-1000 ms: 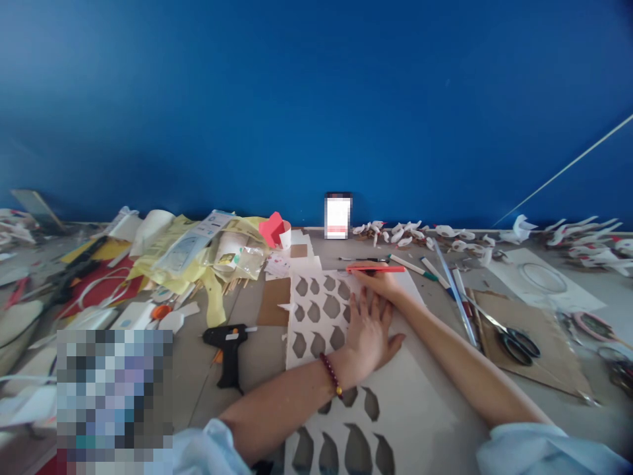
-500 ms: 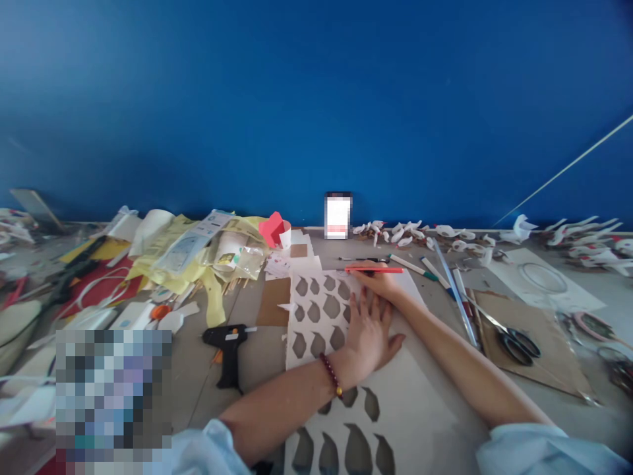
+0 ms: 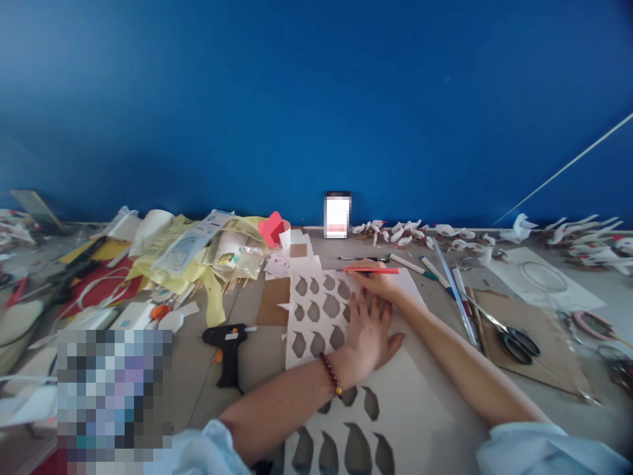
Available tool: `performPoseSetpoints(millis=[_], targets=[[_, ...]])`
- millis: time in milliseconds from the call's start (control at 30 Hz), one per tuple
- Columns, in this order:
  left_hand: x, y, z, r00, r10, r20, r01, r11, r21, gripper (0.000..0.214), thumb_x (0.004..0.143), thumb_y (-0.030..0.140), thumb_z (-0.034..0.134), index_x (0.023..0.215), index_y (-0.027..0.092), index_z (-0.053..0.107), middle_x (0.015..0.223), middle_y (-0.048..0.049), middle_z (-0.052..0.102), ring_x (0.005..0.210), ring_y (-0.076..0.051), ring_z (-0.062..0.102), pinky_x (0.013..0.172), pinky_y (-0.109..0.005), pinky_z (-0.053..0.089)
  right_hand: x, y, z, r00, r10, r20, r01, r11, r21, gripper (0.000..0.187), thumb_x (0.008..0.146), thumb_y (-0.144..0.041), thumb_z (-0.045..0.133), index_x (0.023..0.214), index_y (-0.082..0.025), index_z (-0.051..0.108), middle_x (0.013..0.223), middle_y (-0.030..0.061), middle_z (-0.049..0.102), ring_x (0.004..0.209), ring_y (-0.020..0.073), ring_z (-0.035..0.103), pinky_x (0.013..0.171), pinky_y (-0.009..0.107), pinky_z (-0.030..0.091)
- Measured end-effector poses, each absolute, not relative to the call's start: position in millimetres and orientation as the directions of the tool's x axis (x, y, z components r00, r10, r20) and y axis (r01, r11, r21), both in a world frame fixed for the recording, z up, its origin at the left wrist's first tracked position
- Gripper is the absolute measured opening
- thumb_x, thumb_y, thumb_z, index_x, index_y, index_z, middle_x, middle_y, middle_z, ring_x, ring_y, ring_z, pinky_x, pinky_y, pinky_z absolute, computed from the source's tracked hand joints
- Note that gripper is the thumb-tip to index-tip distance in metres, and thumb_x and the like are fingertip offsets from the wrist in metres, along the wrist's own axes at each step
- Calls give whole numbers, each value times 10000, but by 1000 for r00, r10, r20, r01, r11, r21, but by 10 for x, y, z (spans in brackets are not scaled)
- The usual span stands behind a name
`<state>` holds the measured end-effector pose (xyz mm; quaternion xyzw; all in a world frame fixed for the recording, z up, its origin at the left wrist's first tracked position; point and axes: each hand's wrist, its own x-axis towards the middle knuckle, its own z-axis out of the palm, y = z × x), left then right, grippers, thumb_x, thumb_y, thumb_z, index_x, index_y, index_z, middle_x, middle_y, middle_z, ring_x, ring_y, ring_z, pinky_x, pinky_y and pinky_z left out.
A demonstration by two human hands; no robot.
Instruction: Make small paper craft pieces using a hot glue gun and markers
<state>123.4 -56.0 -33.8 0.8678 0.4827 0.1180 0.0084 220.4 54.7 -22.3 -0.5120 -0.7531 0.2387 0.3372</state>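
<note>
A large white sheet (image 3: 410,396) lies in front of me, with rows of leaf- or bird-shaped holes cut through it. Palm down, my left hand (image 3: 368,333) presses on the sheet with its fingers stretched out; a dark red bead bracelet circles the wrist. Just beyond those fingertips, my right hand (image 3: 378,282) is closed around a slim red craft knife (image 3: 376,270). The knife lies nearly level, its thin tip pointing left above the sheet's far part. My right fingers are partly hidden behind the knife and the hand itself.
Left of the sheet lies a black glue gun (image 3: 227,349). Black-handled scissors (image 3: 517,343) rest on brown cardboard (image 3: 548,369) at right, near a metal ruler (image 3: 455,297). Small white paper birds (image 3: 405,232) line the blue wall. Yellow paper (image 3: 212,297) and packets crowd the left.
The red craft knife has shifted very slightly left in my right hand. My left hand stays in place on the sheet.
</note>
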Motion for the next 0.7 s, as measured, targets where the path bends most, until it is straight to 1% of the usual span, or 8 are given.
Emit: performPoseSetpoints(millis=[167,233,333,433,567,700], targets=[[1232,-559,-346,505,847,166,836,-528,150,718,866,581,219,1381,97,345,1422,-183,371,1358,-395,190,1082,-599,165,2186,586,-191,-240,939,246,676,343,-652,163,782,-354,562,783,-232,671,863,44,723,764,218,661,698,300,515],[1230,-555,-339,508,849,147,836,-527,153,714,867,580,223,1379,99,350,1429,-185,361,1360,-402,182,1079,-603,166,2179,602,-176,-241,938,247,688,345,-638,151,778,-347,568,758,-234,667,839,40,724,735,219,659,676,302,513],[1227,-546,-328,514,850,119,835,-527,158,708,866,582,227,1380,112,354,1443,-184,337,1363,-410,169,1076,-608,167,2173,620,-155,-277,932,232,681,361,-637,123,772,-306,571,758,-243,676,837,27,729,751,229,664,701,318,517],[1226,-540,-323,515,852,93,836,-523,167,703,865,583,225,1388,128,343,1452,-179,325,1368,-409,154,1073,-613,168,2180,623,-140,-298,930,217,662,365,-655,139,778,-278,558,813,-250,690,887,16,732,804,238,669,736,332,523],[1230,-535,-324,514,854,82,836,-520,175,704,864,583,225,1394,131,331,1457,-179,315,1372,-407,138,1074,-612,162,2197,610,-136,-300,929,215,632,362,-685,161,779,-286,557,840,-252,701,904,5,733,838,240,670,754,329,533],[1230,-536,-317,517,852,81,835,-523,171,708,866,580,220,1395,121,326,1453,-190,316,1368,-405,158,1073,-614,157,2209,601,-142,-285,937,204,591,339,-732,176,773,-294,560,860,-245,705,930,8,730,848,243,668,784,354,536]])
